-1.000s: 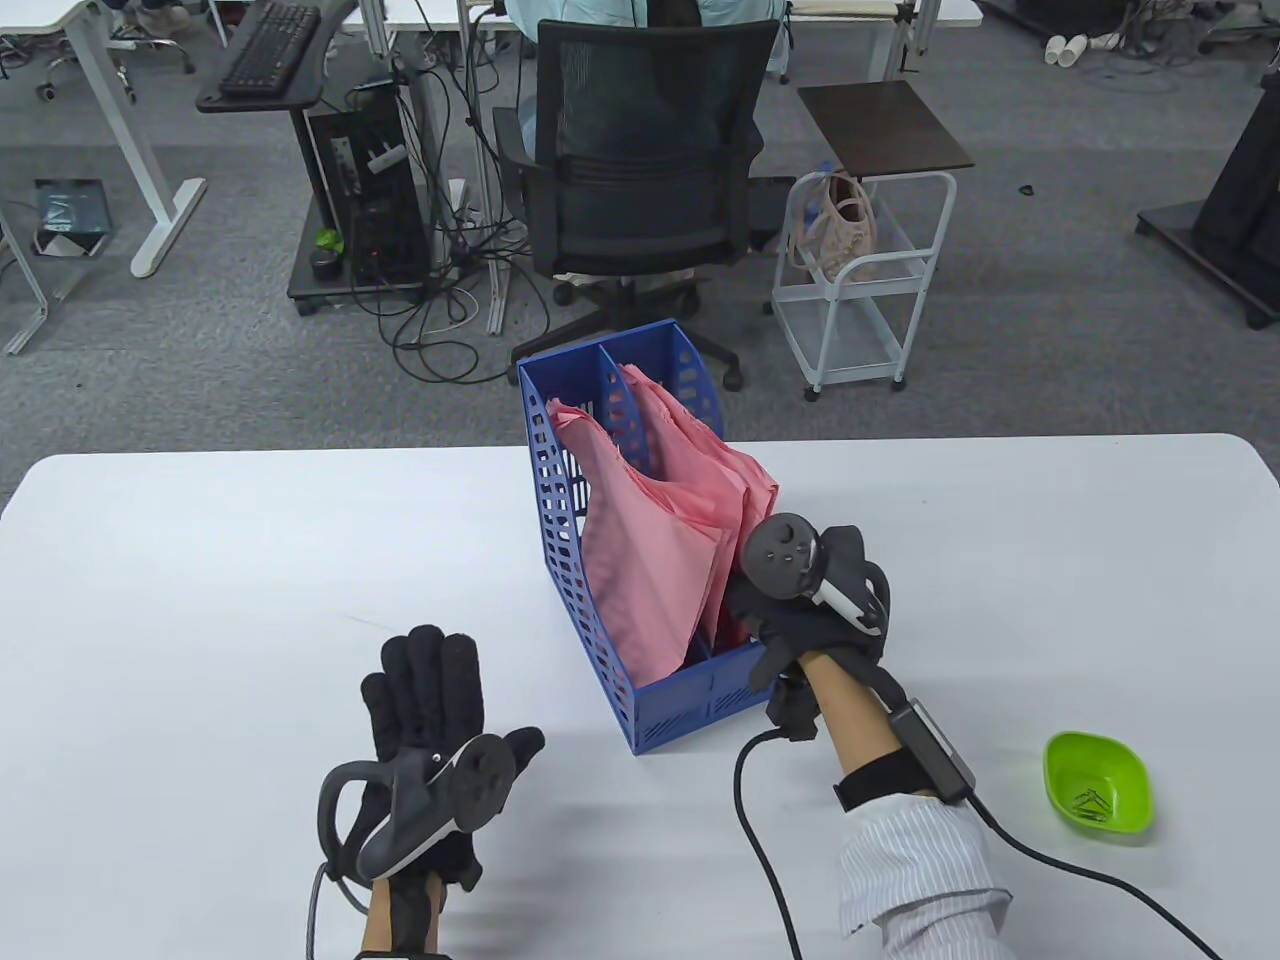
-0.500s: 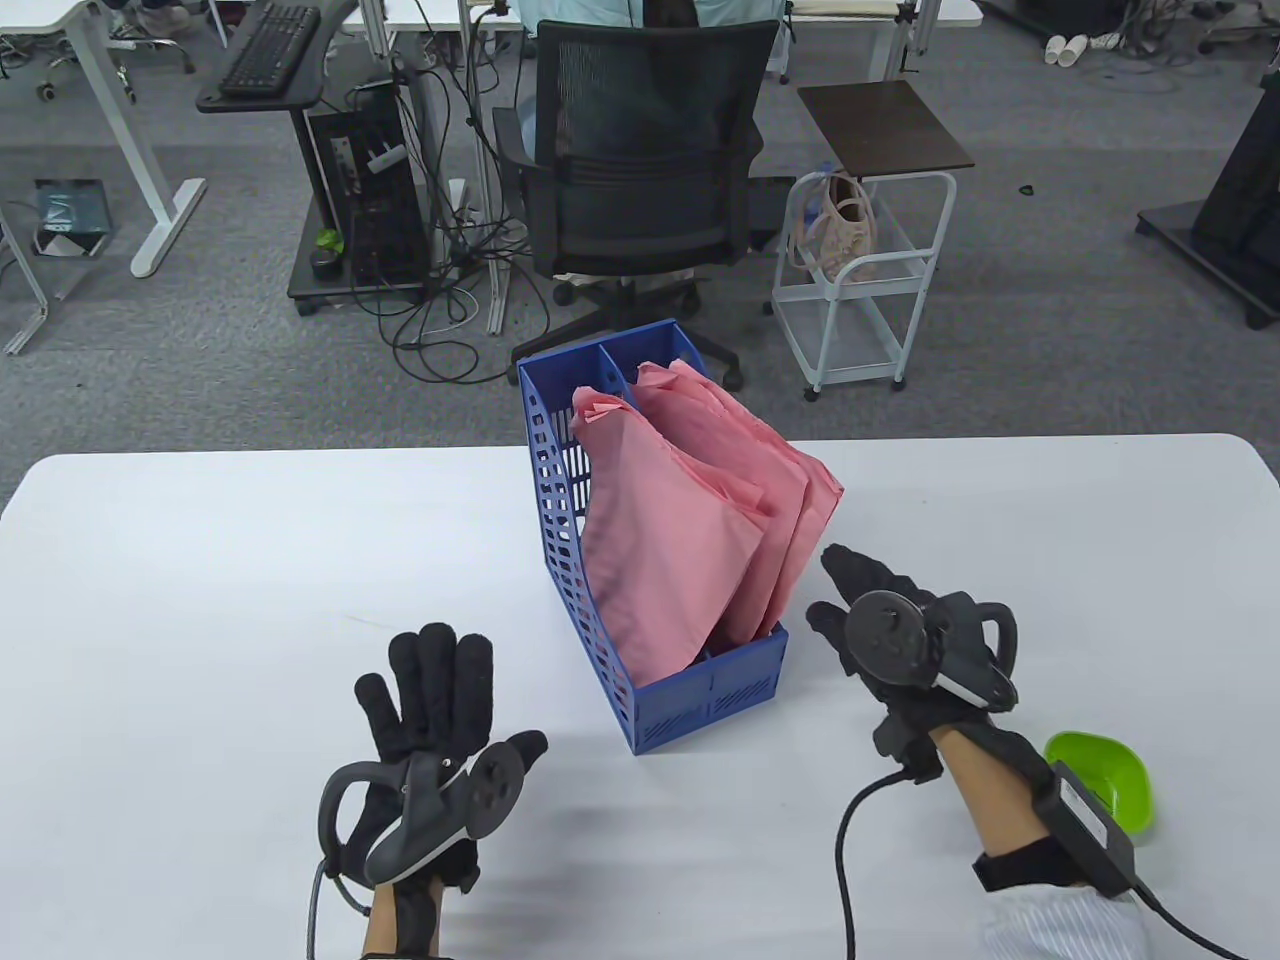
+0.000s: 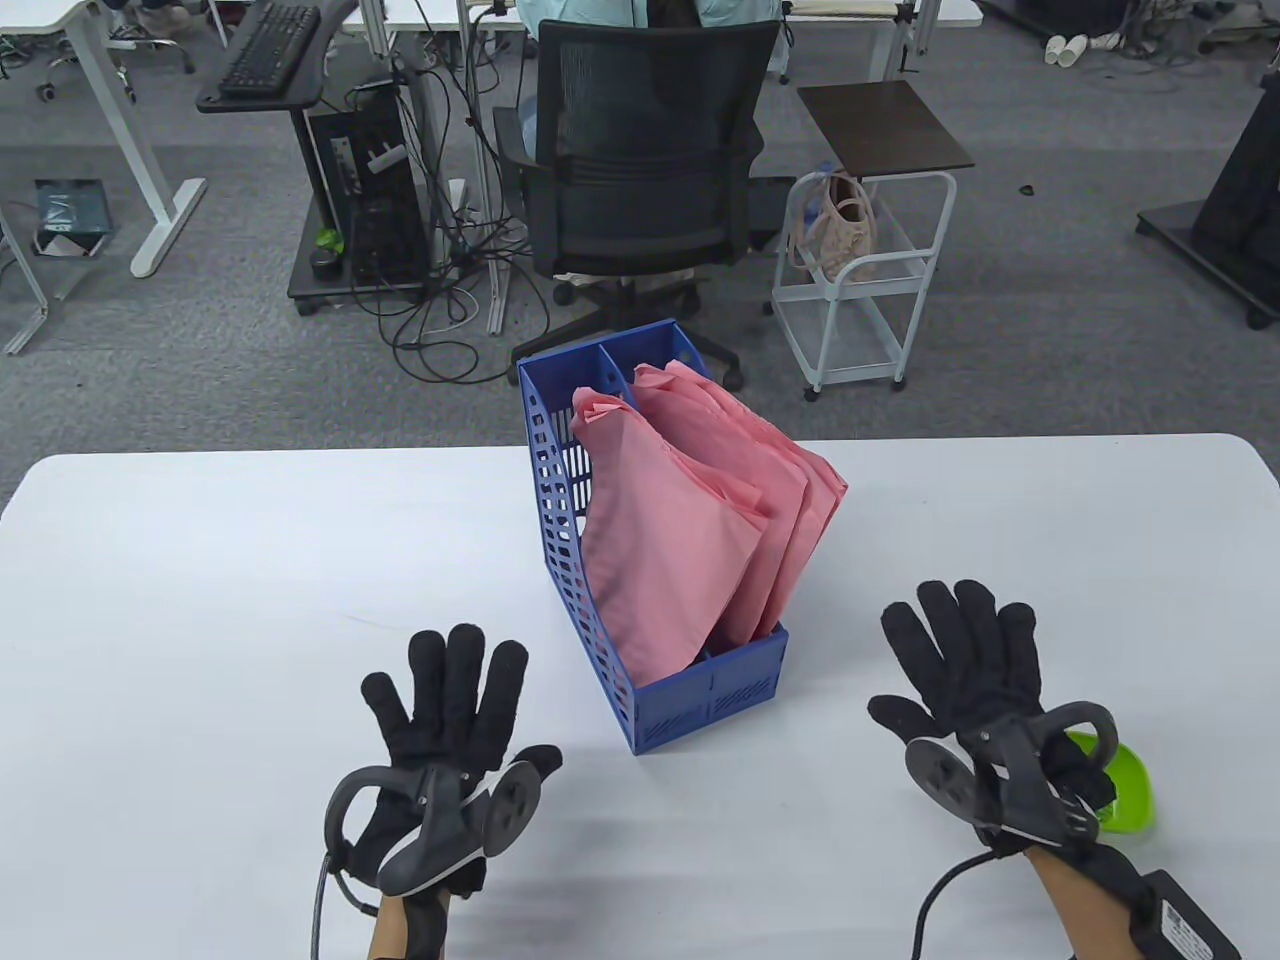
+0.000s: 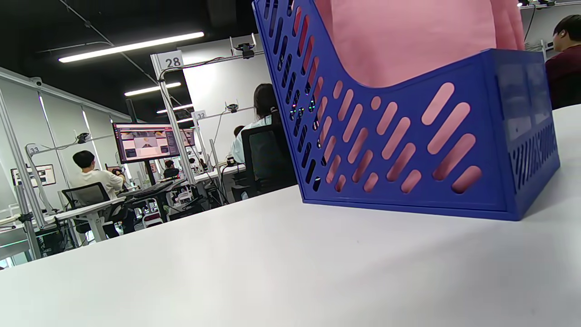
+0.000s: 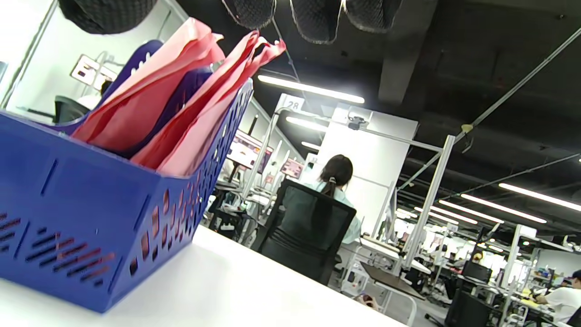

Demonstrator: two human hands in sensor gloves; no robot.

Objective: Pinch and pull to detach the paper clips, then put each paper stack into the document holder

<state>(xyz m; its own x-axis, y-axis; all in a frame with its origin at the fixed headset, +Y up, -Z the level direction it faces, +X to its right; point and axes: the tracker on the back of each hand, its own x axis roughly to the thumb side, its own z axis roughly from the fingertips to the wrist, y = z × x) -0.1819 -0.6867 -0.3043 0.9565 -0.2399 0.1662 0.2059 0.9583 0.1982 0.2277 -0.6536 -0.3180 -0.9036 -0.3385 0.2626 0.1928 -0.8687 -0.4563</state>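
Your left hand (image 3: 445, 715) and right hand (image 3: 965, 675) lie spread on the white worktop (image 3: 200, 600); office chair (image 3: 640, 190) beyond its far edge.

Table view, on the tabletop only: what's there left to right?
left hand → blue document holder with pink paper stacks → right hand → green bowl, partly hidden behind the right hand's tracker.
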